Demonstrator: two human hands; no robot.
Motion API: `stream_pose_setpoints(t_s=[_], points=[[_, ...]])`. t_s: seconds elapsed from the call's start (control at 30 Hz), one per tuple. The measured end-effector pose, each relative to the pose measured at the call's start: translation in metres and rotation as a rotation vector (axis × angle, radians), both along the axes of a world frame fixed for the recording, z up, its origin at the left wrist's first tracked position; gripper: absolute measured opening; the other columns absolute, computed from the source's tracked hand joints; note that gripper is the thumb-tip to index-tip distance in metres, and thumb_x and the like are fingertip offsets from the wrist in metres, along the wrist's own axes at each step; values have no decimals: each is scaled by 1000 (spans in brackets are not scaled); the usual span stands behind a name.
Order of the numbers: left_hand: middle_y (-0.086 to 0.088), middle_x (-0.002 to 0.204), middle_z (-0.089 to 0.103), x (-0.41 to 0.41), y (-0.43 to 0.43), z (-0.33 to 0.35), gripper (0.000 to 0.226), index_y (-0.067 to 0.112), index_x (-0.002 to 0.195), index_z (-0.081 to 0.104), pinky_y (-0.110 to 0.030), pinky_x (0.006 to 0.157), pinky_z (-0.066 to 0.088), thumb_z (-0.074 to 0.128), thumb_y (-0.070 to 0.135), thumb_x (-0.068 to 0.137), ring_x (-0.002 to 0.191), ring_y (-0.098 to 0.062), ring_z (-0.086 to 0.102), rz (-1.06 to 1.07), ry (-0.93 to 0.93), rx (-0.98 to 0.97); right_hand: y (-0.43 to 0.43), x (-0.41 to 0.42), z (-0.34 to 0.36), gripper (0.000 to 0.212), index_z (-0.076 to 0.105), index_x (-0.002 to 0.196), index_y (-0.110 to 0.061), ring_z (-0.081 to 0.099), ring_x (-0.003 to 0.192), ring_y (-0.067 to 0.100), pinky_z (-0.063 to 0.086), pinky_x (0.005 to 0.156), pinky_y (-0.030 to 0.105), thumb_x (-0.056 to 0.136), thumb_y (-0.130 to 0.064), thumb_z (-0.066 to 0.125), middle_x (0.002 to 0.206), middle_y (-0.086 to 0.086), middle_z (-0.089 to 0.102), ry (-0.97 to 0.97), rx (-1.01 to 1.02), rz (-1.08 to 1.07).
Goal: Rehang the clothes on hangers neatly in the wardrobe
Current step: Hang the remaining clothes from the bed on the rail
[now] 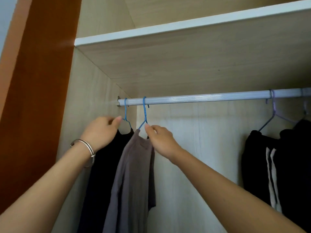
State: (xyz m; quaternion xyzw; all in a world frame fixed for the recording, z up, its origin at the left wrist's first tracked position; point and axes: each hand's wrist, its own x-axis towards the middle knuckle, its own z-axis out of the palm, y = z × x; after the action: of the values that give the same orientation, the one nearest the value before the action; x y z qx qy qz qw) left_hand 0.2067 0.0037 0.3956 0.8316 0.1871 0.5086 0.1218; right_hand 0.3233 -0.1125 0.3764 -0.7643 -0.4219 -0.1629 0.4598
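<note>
Your left hand (101, 132) sits by the first blue hanger (125, 113) at the left end of the rail (210, 97), fingers curled. I cannot tell if they grip the wire. Tug there and the black top (107, 165) could slide off. Your right hand (161, 140) pinches the second blue hanger (144, 113) under its twist. Jerk it and the grey shirt (133, 174), which hangs askew, may slip off.

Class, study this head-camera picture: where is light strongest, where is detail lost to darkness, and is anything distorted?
Head view: shelf edge brightest; black garment beside the left hand shows no folds; rail slants under the wide lens; its fingertips look slightly blurred.
</note>
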Motion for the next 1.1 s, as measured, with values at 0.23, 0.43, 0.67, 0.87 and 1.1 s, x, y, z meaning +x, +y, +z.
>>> stream_pose_setpoints(t_s=[0.23,0.43,0.67,0.87,1.1], points=[[-28,130,51,35,-38,7,37,-5,124,49,-35,93,41,45,16,93,119,-40,50,149,317,100,-180,46,11,40,55,127,-18,28,135,27,24,110,38,90,-32,50,142,8,42,-419,-113,-703],[-30,116,60,46,-29,-1,25,-3,108,60,-38,86,45,46,8,90,109,-42,57,199,287,172,-294,50,20,40,51,123,-7,42,123,34,34,97,42,89,-27,49,131,17,48,-227,-428,-1169],[-28,114,61,53,-34,-6,25,-3,105,59,-41,88,45,44,11,90,108,-42,56,217,280,174,-293,58,14,19,52,87,2,52,77,27,37,63,31,90,-17,52,97,20,56,92,-109,-781],[-30,114,62,42,-47,-15,27,-4,104,63,-40,90,43,45,10,90,110,-43,55,131,112,49,-237,43,-1,29,58,105,13,63,92,38,50,77,39,87,-9,52,101,28,66,193,203,-467],[-25,111,65,33,-41,-22,28,-3,105,64,-34,80,42,44,11,91,107,-39,57,19,67,-78,-114,28,-2,18,56,95,1,62,87,32,50,73,34,84,-10,48,95,17,62,290,249,-183]])
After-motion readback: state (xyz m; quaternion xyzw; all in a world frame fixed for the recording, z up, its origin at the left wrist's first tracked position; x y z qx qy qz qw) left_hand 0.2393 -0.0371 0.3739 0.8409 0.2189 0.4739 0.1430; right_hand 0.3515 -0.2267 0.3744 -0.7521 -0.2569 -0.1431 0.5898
